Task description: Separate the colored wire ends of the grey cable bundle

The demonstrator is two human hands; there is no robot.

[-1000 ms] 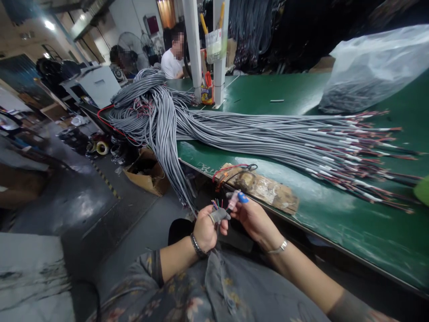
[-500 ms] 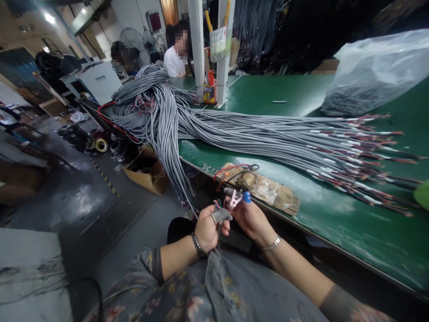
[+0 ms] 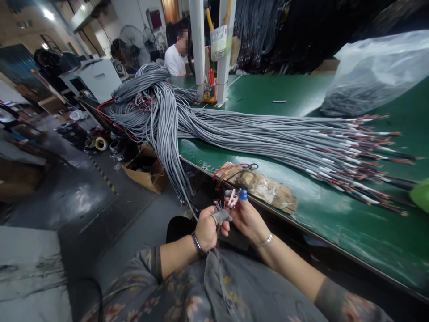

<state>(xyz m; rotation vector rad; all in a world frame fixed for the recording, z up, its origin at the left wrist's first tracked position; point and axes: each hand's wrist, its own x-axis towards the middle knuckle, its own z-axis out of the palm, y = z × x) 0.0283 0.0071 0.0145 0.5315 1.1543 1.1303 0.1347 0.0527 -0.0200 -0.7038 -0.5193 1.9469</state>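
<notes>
My left hand point(image 3: 208, 227) is closed, a grey cover on its thumb, around the end of a cable whose thin coloured wires point(image 3: 218, 205) stick up past the fingers. Close beside it, my right hand point(image 3: 247, 220) is closed too, with a blue cover point(image 3: 242, 195) on the thumb. A small pale pink piece shaped like a clip point(image 3: 233, 198) sits between its thumb and fingers, near the wire tips. My fingers hide where the clip and the wires meet.
A wooden block point(image 3: 268, 192) with red and black leads lies at the edge of the green table point(image 3: 335, 232). Behind it stretches a thick bundle of grey cables point(image 3: 254, 134). A clear bag point(image 3: 372, 76) stands at the right, a cardboard box point(image 3: 147, 172) on the floor.
My right hand has shifted slightly left toward my left hand, the pale pink clip moving with it. My left hand stays almost in place, holding the cable.
</notes>
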